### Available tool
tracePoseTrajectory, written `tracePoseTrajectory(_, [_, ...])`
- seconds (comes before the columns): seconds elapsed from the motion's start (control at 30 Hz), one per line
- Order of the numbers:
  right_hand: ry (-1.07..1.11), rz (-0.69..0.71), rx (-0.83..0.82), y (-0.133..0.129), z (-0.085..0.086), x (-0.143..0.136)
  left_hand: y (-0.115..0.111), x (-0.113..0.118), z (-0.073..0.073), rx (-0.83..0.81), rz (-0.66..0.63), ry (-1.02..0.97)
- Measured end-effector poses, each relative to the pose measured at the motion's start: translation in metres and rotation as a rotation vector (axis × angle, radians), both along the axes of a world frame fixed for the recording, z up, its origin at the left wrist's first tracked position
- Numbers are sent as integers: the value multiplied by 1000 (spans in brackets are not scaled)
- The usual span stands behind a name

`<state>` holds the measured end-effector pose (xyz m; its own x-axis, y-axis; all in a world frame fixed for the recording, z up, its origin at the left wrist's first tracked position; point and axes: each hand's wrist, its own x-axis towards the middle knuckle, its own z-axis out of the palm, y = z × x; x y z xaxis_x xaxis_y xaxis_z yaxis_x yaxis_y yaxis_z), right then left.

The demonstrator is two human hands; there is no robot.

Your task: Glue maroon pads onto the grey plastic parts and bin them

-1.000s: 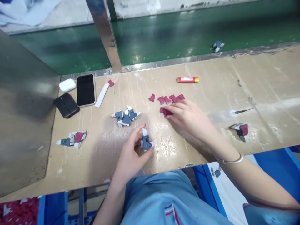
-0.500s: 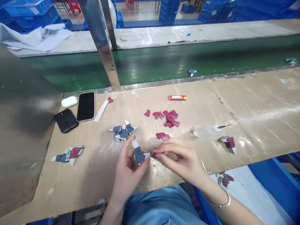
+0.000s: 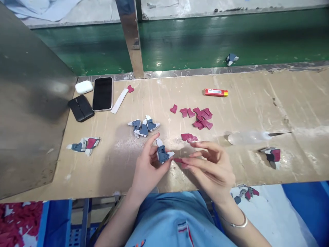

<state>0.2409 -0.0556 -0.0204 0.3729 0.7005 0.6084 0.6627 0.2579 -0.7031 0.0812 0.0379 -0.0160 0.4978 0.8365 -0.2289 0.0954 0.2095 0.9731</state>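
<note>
My left hand (image 3: 150,168) is closed around a blue-grey and white plastic part (image 3: 162,153), its pale tips pointing up and right. Between thumb and fingertips, my right hand (image 3: 212,168) pinches a small maroon plastic piece (image 3: 178,160), seen edge-on just right of that part. Whether the two touch, I cannot tell. Beyond my hands lie two groups of loose maroon pieces (image 3: 203,118) (image 3: 189,138). Several more blue-grey and white parts (image 3: 143,128) are clustered past my left hand. Parts with maroon pieces on them lie at the left (image 3: 90,144) and right (image 3: 275,155).
A translucent bottle with a thin dark tip (image 3: 248,138) lies at the right. Farther back are a red box (image 3: 215,92), a phone (image 3: 102,94), a white case (image 3: 84,87) and a black case (image 3: 81,108). A metal panel (image 3: 28,103) stands at left, a metal post (image 3: 132,41) behind.
The view has tilted down, showing a blue bin of maroon pieces at lower left. My right hand has turned, its upper fingers spreading, with the maroon piece still pinched. My left hand keeps its part.
</note>
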Motion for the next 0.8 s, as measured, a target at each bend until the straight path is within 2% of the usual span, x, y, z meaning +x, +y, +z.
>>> tracePoseTrajectory(0.13, [-188,3,57,5,1,-4,-2,1,4,53,-122,146])
tracePoseTrajectory(0.3, [-340,63,98,8,0,-8,-2,-1,7,124,-164,236])
tracePoseTrajectory(0.5, [-381,172,74,4,-3,-5,-1,0,5,141,-196,279])
tracePoseTrajectory(0.8, [-353,218,46,6,-7,-4,-3,-1,5,124,-210,283])
